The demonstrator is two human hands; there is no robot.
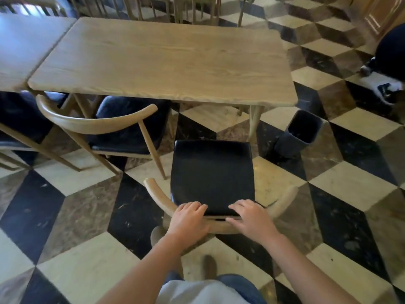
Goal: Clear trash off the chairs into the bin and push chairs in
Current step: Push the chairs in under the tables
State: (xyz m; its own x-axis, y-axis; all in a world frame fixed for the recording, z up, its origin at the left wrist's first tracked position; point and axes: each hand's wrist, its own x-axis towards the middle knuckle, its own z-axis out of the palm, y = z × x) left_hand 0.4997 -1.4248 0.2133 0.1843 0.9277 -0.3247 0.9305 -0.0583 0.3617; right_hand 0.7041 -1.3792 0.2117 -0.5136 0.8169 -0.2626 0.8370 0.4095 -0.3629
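A wooden chair with a black seat (212, 174) stands in front of me, pulled out from the wooden table (162, 60). Nothing lies on its seat. My left hand (188, 220) and my right hand (252, 218) both grip the chair's curved wooden backrest, fingers curled over its top. A dark bin (300, 132) stands on the floor to the right of the table's near right leg, tilted in this view, its inside dark. A second chair (122, 128) to the left sits partly under the table, its seat bare.
Another table (24, 44) adjoins at the left with a chair below it. More chairs line the far side. A person's dark leg and white shoe (385, 86) are at the right edge. The floor is checkered tile.
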